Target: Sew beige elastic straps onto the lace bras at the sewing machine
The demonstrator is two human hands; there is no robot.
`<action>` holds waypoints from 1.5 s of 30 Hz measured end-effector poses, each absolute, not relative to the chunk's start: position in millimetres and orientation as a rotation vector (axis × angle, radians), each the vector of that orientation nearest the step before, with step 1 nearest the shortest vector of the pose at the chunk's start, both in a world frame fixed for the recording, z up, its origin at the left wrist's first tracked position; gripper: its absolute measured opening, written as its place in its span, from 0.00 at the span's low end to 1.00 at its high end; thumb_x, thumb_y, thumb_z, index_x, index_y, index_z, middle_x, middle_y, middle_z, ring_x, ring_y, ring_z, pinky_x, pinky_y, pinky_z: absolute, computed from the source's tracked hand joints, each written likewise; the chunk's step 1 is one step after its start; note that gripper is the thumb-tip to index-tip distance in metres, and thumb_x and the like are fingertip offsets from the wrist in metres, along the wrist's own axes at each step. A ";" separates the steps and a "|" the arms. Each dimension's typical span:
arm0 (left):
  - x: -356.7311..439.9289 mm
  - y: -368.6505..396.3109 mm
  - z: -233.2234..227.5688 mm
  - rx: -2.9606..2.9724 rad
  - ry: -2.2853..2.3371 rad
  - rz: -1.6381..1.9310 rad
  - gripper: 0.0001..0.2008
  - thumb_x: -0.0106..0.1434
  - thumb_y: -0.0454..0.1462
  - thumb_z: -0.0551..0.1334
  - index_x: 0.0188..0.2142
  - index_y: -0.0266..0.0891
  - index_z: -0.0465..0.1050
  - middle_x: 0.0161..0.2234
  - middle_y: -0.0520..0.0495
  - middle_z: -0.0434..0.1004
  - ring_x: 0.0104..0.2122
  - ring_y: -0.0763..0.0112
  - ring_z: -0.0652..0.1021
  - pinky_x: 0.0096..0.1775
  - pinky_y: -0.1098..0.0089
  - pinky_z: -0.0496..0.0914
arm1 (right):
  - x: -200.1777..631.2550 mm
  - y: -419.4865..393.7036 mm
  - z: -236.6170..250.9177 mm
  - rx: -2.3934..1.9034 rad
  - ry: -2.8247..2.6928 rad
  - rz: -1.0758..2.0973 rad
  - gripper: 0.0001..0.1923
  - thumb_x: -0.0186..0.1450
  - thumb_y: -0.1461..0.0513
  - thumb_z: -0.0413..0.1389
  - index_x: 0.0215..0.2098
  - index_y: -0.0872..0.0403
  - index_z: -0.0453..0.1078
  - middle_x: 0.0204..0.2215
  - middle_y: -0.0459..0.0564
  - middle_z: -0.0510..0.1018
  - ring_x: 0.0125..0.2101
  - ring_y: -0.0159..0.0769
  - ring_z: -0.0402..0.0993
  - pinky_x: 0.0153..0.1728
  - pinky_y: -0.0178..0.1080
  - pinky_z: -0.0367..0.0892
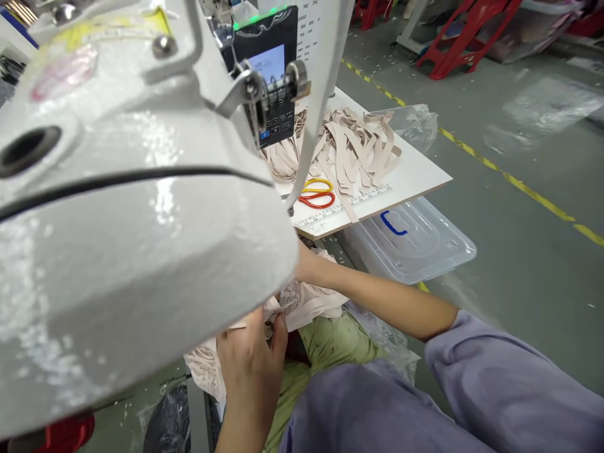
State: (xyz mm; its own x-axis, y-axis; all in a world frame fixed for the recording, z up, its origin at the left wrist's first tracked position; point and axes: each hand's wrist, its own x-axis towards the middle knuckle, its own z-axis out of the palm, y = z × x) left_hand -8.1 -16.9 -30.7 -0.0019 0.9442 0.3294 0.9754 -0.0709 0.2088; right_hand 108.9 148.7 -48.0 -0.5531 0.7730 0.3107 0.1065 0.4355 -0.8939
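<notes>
A white sewing machine head [141, 251] fills the left of the view and covers part of the work. Below its lower edge my left hand [250, 352] is closed, thumb and fingers pinching a pale pink lace garment [321, 303]. More of its lace hangs down to the left of that hand. My right hand [306, 263] reaches in from the right, at the far side of the garment. Only its wrist and back edge show; the fingers are behind the machine head. A pale strap [314, 119] runs down past the front of the machine.
On a white side board [415, 170] lie a heap of pale pink strips [358, 148], scissors with red and yellow handles [318, 194] and a printed ruler scale. Underneath is a clear lidded box [425, 245]. A control panel [264, 75] stands behind the machine; red stools [467, 38] are farther back.
</notes>
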 end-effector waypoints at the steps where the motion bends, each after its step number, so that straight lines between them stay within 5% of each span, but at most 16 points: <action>1: -7.4 -16.8 -31.1 -2.168 -2.082 -0.598 0.28 0.65 0.39 0.62 0.64 0.38 0.63 0.50 0.32 0.78 0.51 0.43 0.77 0.48 0.48 0.71 | 108.5 149.8 -50.0 -0.747 -1.941 1.111 0.16 0.63 0.64 0.55 0.50 0.52 0.69 0.49 0.54 0.72 0.48 0.44 0.70 0.49 0.46 0.68; 7: 2.1 -16.3 -34.0 -2.148 -2.079 -0.561 0.31 0.64 0.39 0.63 0.65 0.36 0.60 0.53 0.29 0.76 0.55 0.39 0.74 0.51 0.44 0.69 | 112.0 152.2 -55.0 -0.708 -1.915 1.017 0.08 0.61 0.66 0.54 0.40 0.54 0.69 0.38 0.50 0.71 0.42 0.38 0.68 0.43 0.39 0.66; 20: 5.8 -19.2 -35.1 -2.171 -2.042 -0.559 0.34 0.65 0.38 0.62 0.68 0.36 0.55 0.54 0.29 0.75 0.56 0.41 0.73 0.55 0.44 0.65 | 116.8 136.9 -59.1 -0.795 -1.589 1.311 0.21 0.62 0.62 0.60 0.53 0.52 0.64 0.39 0.45 0.72 0.24 0.24 0.59 0.30 0.33 0.62; 26: 2.0 -24.1 -36.2 -2.166 -2.020 -0.595 0.34 0.65 0.38 0.62 0.68 0.34 0.55 0.57 0.27 0.72 0.59 0.38 0.70 0.56 0.42 0.65 | 124.7 120.2 -70.8 -0.804 -1.425 1.378 0.18 0.64 0.57 0.60 0.50 0.51 0.65 0.45 0.47 0.71 0.26 0.24 0.62 0.28 0.32 0.63; 32: 1.3 -34.8 -47.4 -2.006 -2.231 -0.711 0.49 0.64 0.46 0.65 0.71 0.28 0.37 0.62 0.15 0.60 0.62 0.33 0.65 0.54 0.42 0.69 | 140.2 94.8 -65.4 -0.889 -1.441 1.487 0.16 0.65 0.55 0.59 0.46 0.53 0.64 0.40 0.47 0.72 0.31 0.28 0.67 0.33 0.34 0.64; 38: 38.0 -53.2 -53.3 -2.060 -2.145 -0.686 0.48 0.66 0.43 0.63 0.71 0.26 0.33 0.64 0.14 0.55 0.65 0.35 0.62 0.56 0.44 0.68 | 171.4 59.7 -49.4 -1.002 -1.839 1.379 0.18 0.64 0.49 0.60 0.43 0.53 0.67 0.40 0.49 0.75 0.39 0.37 0.70 0.39 0.38 0.63; 42: 69.2 -86.3 -51.3 -2.296 -2.093 -0.688 0.49 0.66 0.41 0.63 0.72 0.28 0.29 0.64 0.19 0.60 0.62 0.41 0.68 0.55 0.51 0.71 | 191.0 35.0 -48.2 -0.982 -1.727 1.498 0.18 0.68 0.49 0.55 0.33 0.55 0.68 0.30 0.46 0.71 0.31 0.32 0.65 0.33 0.35 0.61; 45: 62.8 -103.5 -40.0 -2.566 -2.187 -0.870 0.40 0.67 0.38 0.61 0.71 0.35 0.41 0.48 0.36 0.81 0.45 0.58 0.82 0.41 0.65 0.77 | 202.0 26.7 -51.7 -0.901 -1.386 1.790 0.20 0.68 0.46 0.54 0.34 0.56 0.68 0.27 0.43 0.68 0.26 0.28 0.64 0.27 0.32 0.59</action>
State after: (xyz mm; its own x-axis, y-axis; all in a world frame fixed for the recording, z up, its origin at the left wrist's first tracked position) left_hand 62.8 -103.5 -40.0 0.1123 0.9826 0.1477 0.8157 -0.1760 0.5510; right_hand 202.0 26.7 -51.7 -0.5210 0.8465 -0.1097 -0.1058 -0.1916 -0.9758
